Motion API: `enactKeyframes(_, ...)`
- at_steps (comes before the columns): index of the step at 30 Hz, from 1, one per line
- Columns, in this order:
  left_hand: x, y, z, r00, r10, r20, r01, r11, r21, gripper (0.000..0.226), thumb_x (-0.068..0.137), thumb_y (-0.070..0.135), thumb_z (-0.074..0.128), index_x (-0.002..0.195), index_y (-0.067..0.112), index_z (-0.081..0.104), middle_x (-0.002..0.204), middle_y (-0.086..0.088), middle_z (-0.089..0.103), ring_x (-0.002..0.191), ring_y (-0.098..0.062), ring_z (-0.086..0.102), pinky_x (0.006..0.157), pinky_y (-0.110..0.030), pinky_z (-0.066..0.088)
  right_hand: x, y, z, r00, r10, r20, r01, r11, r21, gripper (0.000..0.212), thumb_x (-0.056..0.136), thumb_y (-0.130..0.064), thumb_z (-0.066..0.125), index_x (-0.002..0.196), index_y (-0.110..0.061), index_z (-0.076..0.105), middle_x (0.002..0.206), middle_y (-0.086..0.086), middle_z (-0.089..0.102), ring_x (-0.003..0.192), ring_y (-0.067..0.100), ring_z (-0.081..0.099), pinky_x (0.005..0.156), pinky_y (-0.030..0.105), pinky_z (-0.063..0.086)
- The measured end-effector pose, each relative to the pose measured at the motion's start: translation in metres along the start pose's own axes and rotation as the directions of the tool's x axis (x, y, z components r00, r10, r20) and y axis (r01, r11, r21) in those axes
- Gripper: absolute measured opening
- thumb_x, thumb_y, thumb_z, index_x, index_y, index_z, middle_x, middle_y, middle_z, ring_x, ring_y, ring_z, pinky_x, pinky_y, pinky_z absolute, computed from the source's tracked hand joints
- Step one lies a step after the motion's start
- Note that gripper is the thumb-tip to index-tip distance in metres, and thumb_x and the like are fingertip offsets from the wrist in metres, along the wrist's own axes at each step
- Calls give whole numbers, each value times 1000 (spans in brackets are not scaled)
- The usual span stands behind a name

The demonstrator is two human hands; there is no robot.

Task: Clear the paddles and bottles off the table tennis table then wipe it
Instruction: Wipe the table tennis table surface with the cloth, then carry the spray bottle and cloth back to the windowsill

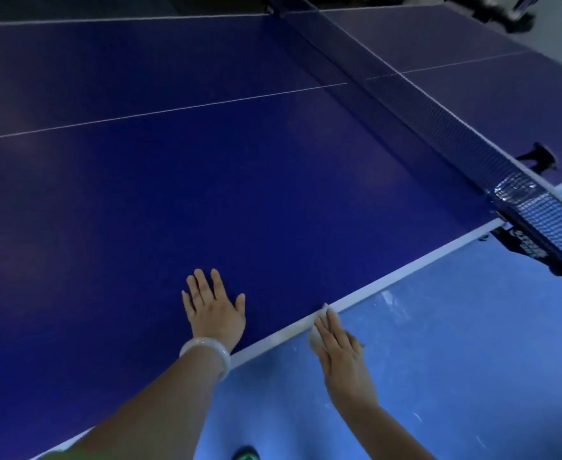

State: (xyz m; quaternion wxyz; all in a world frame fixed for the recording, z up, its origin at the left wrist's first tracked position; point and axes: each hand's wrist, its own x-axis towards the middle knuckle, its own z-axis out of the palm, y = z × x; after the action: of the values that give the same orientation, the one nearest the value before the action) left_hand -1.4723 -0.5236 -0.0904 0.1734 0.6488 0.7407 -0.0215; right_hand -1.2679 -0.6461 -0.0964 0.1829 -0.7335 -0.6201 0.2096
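Tabletop (pixel 273 180) of deep blue fills most of the view, crossed by a thin white centre line and edged with a white band along its near right side. Net (pixel 439 117) of dark mesh runs from the far middle toward the right, ending in a black clamp post (pixel 535 224) that grips the table's edge; white lettering on the clamp is too blurred to read. Beyond the net the other half of the table stretches away to the far right. Floor (pixel 455 343) beside the table is a paler blue with whitish scuff marks, and a small green object (pixel 246 454) shows at the bottom edge, too cut off to identify.

Left hand (pixel 214 310) lies flat on the tabletop near the edge, fingers straight and spread, holding nothing; a pale bangle (pixel 206 351) circles its wrist. Right hand (pixel 339 346) sits at the white edge band just to the right, its straight fingers pressing a small white cloth (pixel 316 330) against the edge. No paddles or bottles are on the visible surface.
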Motion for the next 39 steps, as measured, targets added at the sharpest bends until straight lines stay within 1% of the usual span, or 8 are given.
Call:
enactKeyframes(4,-14,-1,-12,997,27,75,-31,998,47,70,102,41,33,156,11,-1,162,-16,-9,150,-34,-7,122,-46,2,-28,29,-21,940,312,136,-329,935,133,26,98,-49,37,104,-39,59,110,-7,63,88,23,56,80,39,54)
enactKeyframes(6,-31,17,-13,995,41,95,-47,997,56,65,103,38,35,155,10,9,162,-16,0,150,-35,0,122,-47,7,-41,41,-38,900,419,117,-435,867,243,31,97,-51,43,82,-27,56,76,-2,59,59,25,61,53,39,55)
enactKeyframes(9,-66,61,-4,969,220,110,-228,971,66,50,102,35,37,148,15,31,157,-11,23,146,-30,20,119,-43,19,-59,56,-74,859,489,154,-510,786,348,28,98,-35,54,82,-14,61,62,5,57,36,18,53,36,33,47)
enactKeyframes(11,-90,98,3,916,363,170,-369,930,2,39,102,31,38,137,15,45,145,-6,39,132,-23,39,110,-35,33,-70,75,-98,854,503,132,-516,786,342,14,93,-28,62,92,-15,65,72,7,60,50,20,60,52,41,56)
enactKeyframes(13,-112,141,7,853,439,281,-431,898,-94,33,103,28,37,129,12,51,135,-4,46,121,-21,48,102,-33,38,-79,101,-119,837,534,117,-544,794,271,36,87,-29,70,121,-20,62,101,8,62,87,25,66,82,29,50)
enactKeyframes(15,-137,180,8,814,468,343,-446,883,-147,32,103,27,37,123,9,54,129,-5,50,115,-24,52,98,-36,41,-93,124,-144,820,560,113,-570,785,243,53,84,-29,74,133,-21,55,117,10,57,108,26,61,83,20,37)
enactKeyframes(27,-255,419,27,662,677,322,-598,736,-319,27,101,24,41,113,10,61,117,-9,62,106,-27,60,86,-33,48,-186,286,-320,775,631,-25,-605,754,257,21,87,-32,68,107,-27,63,91,6,65,66,18,61,63,23,44)
enactKeyframes(39,-265,616,60,564,754,337,-703,653,-283,31,103,29,41,124,13,56,127,-2,58,113,-21,56,85,-26,44,-134,430,-421,758,643,-108,-611,758,228,32,87,-34,68,117,-23,63,102,3,60,84,21,62,69,25,40)
